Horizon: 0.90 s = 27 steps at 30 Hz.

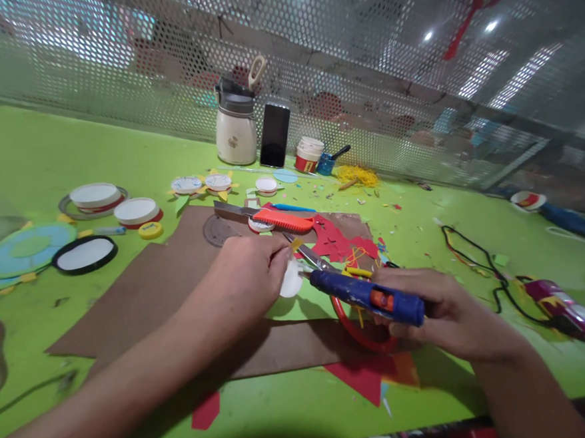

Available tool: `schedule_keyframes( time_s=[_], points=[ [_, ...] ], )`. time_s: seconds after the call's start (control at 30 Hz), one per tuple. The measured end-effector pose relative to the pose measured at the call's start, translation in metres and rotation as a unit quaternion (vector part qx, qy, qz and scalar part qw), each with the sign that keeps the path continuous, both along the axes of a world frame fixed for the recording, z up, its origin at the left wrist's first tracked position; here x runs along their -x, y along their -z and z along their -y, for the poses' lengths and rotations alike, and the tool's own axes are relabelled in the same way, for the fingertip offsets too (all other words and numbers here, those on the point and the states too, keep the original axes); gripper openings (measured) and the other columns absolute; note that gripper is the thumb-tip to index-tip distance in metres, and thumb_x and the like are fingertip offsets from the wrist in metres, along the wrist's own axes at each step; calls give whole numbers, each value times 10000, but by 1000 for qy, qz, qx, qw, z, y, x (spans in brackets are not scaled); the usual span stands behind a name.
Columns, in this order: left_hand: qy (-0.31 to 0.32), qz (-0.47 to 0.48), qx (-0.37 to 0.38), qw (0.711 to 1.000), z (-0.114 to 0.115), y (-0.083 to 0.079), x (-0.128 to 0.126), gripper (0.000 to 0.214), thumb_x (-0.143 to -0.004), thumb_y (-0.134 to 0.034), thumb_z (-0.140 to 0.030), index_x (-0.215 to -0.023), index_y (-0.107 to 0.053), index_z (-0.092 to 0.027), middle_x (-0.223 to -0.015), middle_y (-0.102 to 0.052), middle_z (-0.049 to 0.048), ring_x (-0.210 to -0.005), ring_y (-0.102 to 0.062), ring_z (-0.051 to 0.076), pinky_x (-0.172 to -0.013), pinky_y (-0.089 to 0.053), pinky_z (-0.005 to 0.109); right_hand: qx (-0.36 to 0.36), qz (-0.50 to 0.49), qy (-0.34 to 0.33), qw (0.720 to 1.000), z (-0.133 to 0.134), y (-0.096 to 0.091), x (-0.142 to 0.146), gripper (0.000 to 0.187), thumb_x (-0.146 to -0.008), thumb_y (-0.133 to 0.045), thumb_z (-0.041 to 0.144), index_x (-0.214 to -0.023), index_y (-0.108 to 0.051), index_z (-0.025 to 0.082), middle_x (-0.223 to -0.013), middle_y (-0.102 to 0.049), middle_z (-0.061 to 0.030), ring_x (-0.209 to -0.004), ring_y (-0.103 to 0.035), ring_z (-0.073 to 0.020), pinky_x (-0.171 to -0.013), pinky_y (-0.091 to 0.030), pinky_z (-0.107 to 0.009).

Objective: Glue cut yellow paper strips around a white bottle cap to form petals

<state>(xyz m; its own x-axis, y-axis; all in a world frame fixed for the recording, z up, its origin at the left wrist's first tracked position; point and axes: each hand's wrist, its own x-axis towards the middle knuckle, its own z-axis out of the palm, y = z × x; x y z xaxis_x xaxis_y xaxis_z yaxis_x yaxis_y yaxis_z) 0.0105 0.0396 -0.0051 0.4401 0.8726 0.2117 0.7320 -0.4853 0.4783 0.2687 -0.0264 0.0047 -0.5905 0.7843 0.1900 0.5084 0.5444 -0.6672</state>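
Note:
My left hand (246, 272) pinches a small white disc (291, 281) by its edge, with a small yellow piece (295, 244) at the fingertips. The blue glue gun (347, 290) is gripped in my right hand (442, 308), its nozzle pointing left at the disc; whether it touches is hard to tell. Below the gun lies a pair of scissors with red handles (347, 325), partly hidden by it. Beyond my left hand, a utility knife with an orange handle (285, 220) lies across brown cardboard (152, 289). Red paper scraps (331, 235) are next to the scissors blades.
White lids (137, 208), a black-rimmed lid (84, 253) and a blue-green paper disc (29, 247) lie left. A white flask (236, 136), phone (275, 135) and small tub (309, 154) stand before a perforated screen. A black cord (491, 272) lies right.

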Motion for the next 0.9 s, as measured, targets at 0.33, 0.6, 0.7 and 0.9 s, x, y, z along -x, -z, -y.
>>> schedule_keyframes(
  time_s=[0.33, 0.6, 0.7, 0.9],
  points=[
    [-2, -5, 4, 1000, 5, -2, -2, 335, -898, -402, -332, -766, -682, -204, -708, -699, 41, -608, -579, 167, -537, -338, 271, 31, -3, 28, 999, 4, -4, 2, 129, -866, -602, 296, -839, -646, 178, -723, -656, -41, -663, -597, -161, -611, -464, -254],
    [1, -4, -17, 1000, 11, -9, -5, 331, -919, -375, -286, -852, -684, -185, -823, -716, 64, -729, -621, 195, -656, -415, 292, 5, -2, 36, 999, 5, -4, 2, 106, -859, -618, 284, -850, -656, 186, -727, -668, -37, -668, -605, -159, -592, -464, -236],
    [4, -2, -16, 1000, 11, -9, -5, 327, -917, -383, -281, -856, -691, -188, -824, -720, 61, -730, -625, 195, -662, -420, 292, 19, -9, 31, 999, 5, -3, 3, 120, -867, -603, 287, -841, -646, 177, -714, -658, -40, -678, -605, -163, -597, -457, -245],
    [-2, -4, -17, 1000, 11, -8, -6, 324, -917, -391, -282, -910, -702, -189, -815, -723, 61, -707, -626, 198, -636, -414, 293, 52, -22, 43, 997, 5, -3, 6, 120, -856, -617, 282, -820, -647, 171, -735, -652, -36, -650, -592, -148, -590, -446, -241]
  ],
)
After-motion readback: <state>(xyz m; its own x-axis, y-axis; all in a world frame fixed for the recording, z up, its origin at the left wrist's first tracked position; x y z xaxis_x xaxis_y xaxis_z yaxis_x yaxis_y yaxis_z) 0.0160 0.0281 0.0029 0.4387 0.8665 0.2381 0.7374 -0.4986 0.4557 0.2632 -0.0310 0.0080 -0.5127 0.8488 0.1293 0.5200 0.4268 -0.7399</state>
